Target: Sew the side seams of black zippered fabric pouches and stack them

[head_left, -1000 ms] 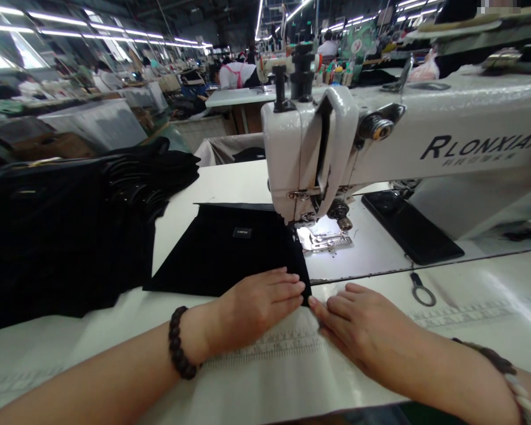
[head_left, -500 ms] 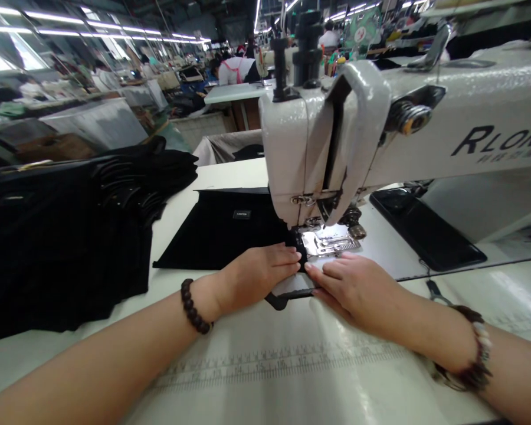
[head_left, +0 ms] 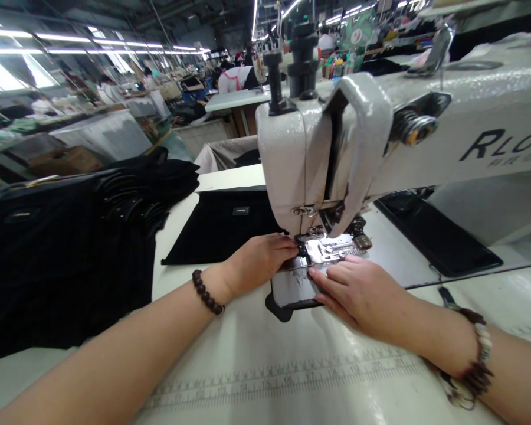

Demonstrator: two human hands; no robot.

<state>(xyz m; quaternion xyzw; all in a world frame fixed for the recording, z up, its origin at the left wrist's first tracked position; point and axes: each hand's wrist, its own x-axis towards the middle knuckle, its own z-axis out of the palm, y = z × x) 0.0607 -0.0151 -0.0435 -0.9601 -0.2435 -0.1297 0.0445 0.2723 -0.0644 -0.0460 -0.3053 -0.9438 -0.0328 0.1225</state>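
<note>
A black fabric panel with a small label lies flat on the table, its right edge under the head of the sewing machine. My left hand rests on the panel's near right corner, fingers stretched flat toward the presser foot. On the other side, my right hand lies open, fingertips on the metal plate beside the lit guide. Nothing shows between its fingers. The needle point is hidden by the machine parts.
A tall stack of black fabric pieces stands at the left. A black phone lies under the machine arm. A printed ruler scale runs along the table's near side. Behind are other workstations and a person bending over.
The black panel has moved away from me under the machine, baring more of the metal plate. My left hand has gone slightly forward with it; my right hand stays by the plate.
</note>
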